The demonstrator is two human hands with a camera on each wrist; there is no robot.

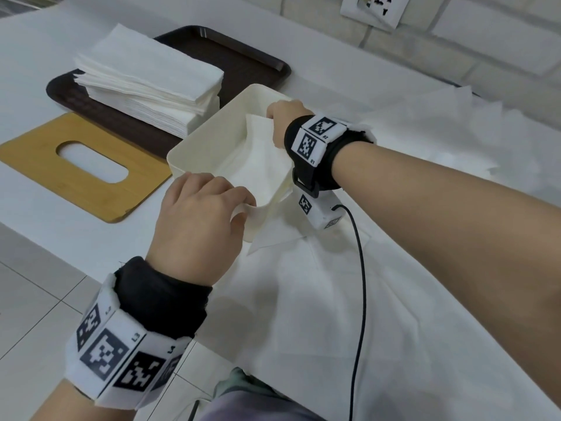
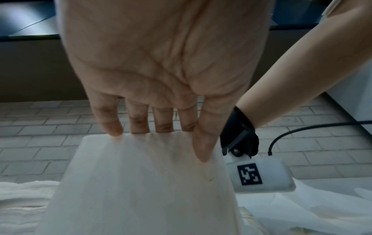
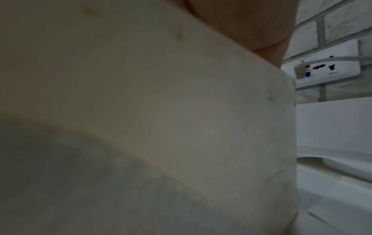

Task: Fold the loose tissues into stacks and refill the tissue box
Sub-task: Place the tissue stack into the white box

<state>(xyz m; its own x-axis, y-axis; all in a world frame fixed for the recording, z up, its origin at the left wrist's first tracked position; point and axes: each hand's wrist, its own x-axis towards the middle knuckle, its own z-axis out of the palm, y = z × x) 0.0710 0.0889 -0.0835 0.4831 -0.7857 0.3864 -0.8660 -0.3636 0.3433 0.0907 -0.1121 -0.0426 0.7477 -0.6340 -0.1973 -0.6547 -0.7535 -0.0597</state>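
Note:
The open cream tissue box (image 1: 212, 129) sits mid-table. A folded white tissue bundle (image 1: 261, 165) lies partly inside it, bulging up towards the right rim. My left hand (image 1: 209, 208) is at the box's near end. In the left wrist view its fingers (image 2: 138, 124) hook over the end wall (image 2: 141, 182) and the thumb presses the outside. My right hand (image 1: 283, 117) reaches into the far right side of the box over the tissue, its fingers hidden. The right wrist view shows mostly the box wall (image 3: 161, 111) up close.
A tall stack of folded tissues (image 1: 145, 86) rests on a dark brown tray (image 1: 243, 56) behind the box. The wooden lid (image 1: 60, 177) with an oval slot lies to the left. Loose tissue sheets (image 1: 334, 284) cover the table on the right, crossed by a black cable (image 1: 361, 268).

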